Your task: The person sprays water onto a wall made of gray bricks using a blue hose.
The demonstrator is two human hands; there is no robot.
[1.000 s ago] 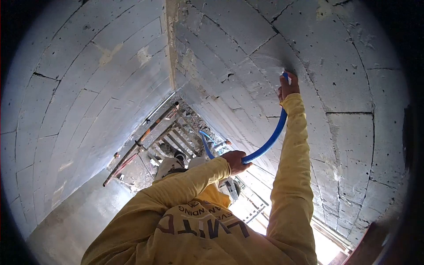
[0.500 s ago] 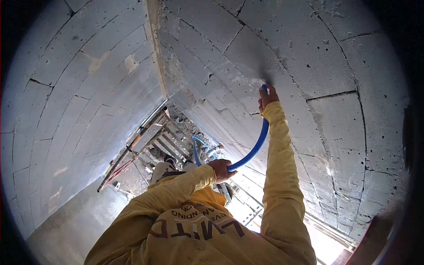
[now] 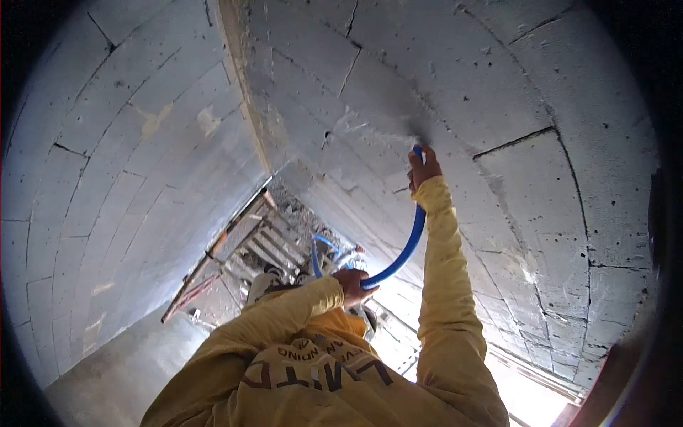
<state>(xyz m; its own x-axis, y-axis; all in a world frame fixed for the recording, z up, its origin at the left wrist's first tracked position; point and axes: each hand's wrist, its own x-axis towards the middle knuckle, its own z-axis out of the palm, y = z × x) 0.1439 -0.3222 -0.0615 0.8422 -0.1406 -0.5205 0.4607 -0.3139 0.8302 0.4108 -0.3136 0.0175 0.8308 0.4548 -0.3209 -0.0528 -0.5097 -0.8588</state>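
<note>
My right hand [image 3: 425, 169] is raised to the grey block wall [image 3: 512, 206] on the right, with fingers wrapped round a blue hose [image 3: 407, 255] near its end. Water sprays from the hose end against the wall, where a dark blurred patch shows just above. Lower down, my left hand [image 3: 351, 287] grips the same hose in front of my body. Between the hands the hose bends in a curve. Past my left hand it loops down towards the floor, partly hidden by my left forearm. Both arms are in yellow sleeves.
A second block wall [image 3: 142, 178] on the left meets the right one at a corner. Below are wooden slats [image 3: 274, 245], poles [image 3: 213, 249] and rubble [image 3: 288, 196]. Bright light comes from an opening at lower right. Dark gaps run between several blocks.
The view has tilted slightly. My right hand and the hose end sit a little lower and further right along the wall. My left hand keeps its hold on the hose.
</note>
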